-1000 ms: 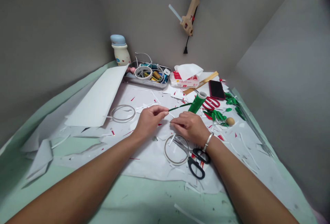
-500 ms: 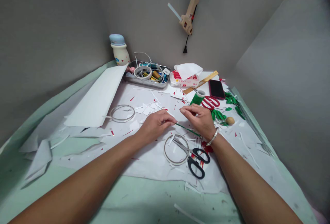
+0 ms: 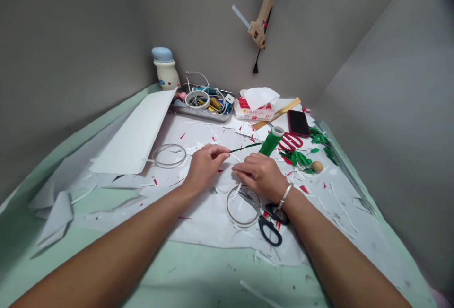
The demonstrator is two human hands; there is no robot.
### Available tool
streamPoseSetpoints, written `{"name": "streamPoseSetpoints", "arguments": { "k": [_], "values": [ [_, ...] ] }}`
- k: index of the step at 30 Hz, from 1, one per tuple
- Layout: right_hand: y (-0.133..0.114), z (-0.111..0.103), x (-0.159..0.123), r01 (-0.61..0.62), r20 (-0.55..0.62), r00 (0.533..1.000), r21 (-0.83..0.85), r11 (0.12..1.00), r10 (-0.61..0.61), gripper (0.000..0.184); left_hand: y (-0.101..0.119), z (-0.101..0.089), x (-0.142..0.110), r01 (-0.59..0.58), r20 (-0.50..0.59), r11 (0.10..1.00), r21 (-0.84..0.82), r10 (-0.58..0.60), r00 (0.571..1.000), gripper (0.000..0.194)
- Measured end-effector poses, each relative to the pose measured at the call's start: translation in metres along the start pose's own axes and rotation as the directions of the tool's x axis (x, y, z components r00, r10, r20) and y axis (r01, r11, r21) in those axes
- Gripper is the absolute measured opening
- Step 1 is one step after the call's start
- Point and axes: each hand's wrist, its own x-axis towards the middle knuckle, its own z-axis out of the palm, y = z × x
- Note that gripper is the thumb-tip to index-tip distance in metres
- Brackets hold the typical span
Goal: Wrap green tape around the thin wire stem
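My left hand (image 3: 205,163) pinches one end of a thin green stem (image 3: 245,147) between thumb and fingertips. The stem's free end points right, toward a spool of green thread (image 3: 271,141). My right hand (image 3: 260,175) is closed, and the tilted spool sticks out from behind its curled fingers, seemingly held in them. Any thread running between the hands is too fine to see. Below the right hand lie black-handled scissors (image 3: 270,230), their blades across a ring-shaped roll (image 3: 228,208). The right wrist hides part of one scissor handle.
Green leaf-like pieces (image 3: 300,158), a round tan ball (image 3: 317,166), red-handled scissors (image 3: 291,142) and a phone (image 3: 298,123) lie to the right. Behind are a tissue pack (image 3: 253,110) and a metal tray (image 3: 202,113) of supplies. Paper scraps cover the white sheet; a clear ring (image 3: 169,155) lies left.
My right hand has moved left and nearer to me, beneath the stem. The left hand has shifted left and slightly up. The stem now points slightly upward, and more of the spool shows.
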Motion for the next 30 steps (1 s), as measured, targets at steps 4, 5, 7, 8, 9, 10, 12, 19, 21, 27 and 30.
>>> {"name": "streamPoseSetpoints", "arguments": {
  "k": [4,5,7,8,9,10,12,19,21,27,30],
  "values": [
    [0.001,-0.004,0.0,0.027,-0.097,0.995,-0.002,1.0,-0.027,0.021,-0.004,0.0,-0.002,-0.159,0.073,0.946,0.283,0.144,0.987,0.016],
    [0.002,-0.005,0.0,0.012,-0.125,0.992,0.021,1.0,-0.01,0.021,-0.005,0.001,-0.003,-0.2,0.119,0.925,0.324,0.169,0.978,0.017],
    [0.005,-0.007,0.0,-0.04,-0.17,0.984,0.094,0.995,0.055,0.02,-0.008,0.003,-0.005,-0.28,0.207,0.888,0.364,0.216,0.954,0.017],
    [0.008,-0.007,0.0,-0.071,-0.189,0.977,0.143,0.987,0.098,0.019,-0.009,0.004,-0.005,-0.315,0.244,0.877,0.362,0.237,0.941,0.017],
    [0.01,-0.007,0.0,-0.107,-0.205,0.968,0.197,0.975,0.147,0.019,-0.009,0.005,-0.006,-0.34,0.273,0.874,0.346,0.253,0.928,0.018],
    [0.013,-0.007,0.0,-0.144,-0.224,0.953,0.252,0.957,0.202,0.018,-0.01,0.005,-0.006,-0.355,0.296,0.88,0.317,0.263,0.918,0.018],
    [0.018,-0.006,0.0,-0.213,-0.259,0.915,0.341,0.916,0.309,0.016,-0.008,0.005,-0.006,-0.355,0.326,0.908,0.223,0.274,0.905,0.018],
    [0.025,-0.001,-0.002,-0.259,-0.18,0.929,0.307,0.916,0.323,0.015,0.008,0.0,-0.005,0.04,0.273,0.985,-0.166,0.007,0.962,0.021],
    [0.02,0.001,-0.002,-0.213,-0.121,0.961,0.243,0.946,0.247,0.015,0.009,0.0,-0.004,0.123,0.217,0.966,-0.229,-0.072,0.973,0.027],
    [0.002,0.0,0.0,-0.029,0.02,0.999,0.045,0.999,0.029,0.017,0.001,0.002,0.0,0.07,0.061,0.99,-0.126,-0.063,0.996,0.02],
    [-0.001,-0.003,0.0,0.034,-0.034,0.999,0.006,0.999,-0.034,0.019,-0.001,0.001,0.0,-0.057,0.013,0.993,0.107,0.056,0.998,0.015]
  ]
}}
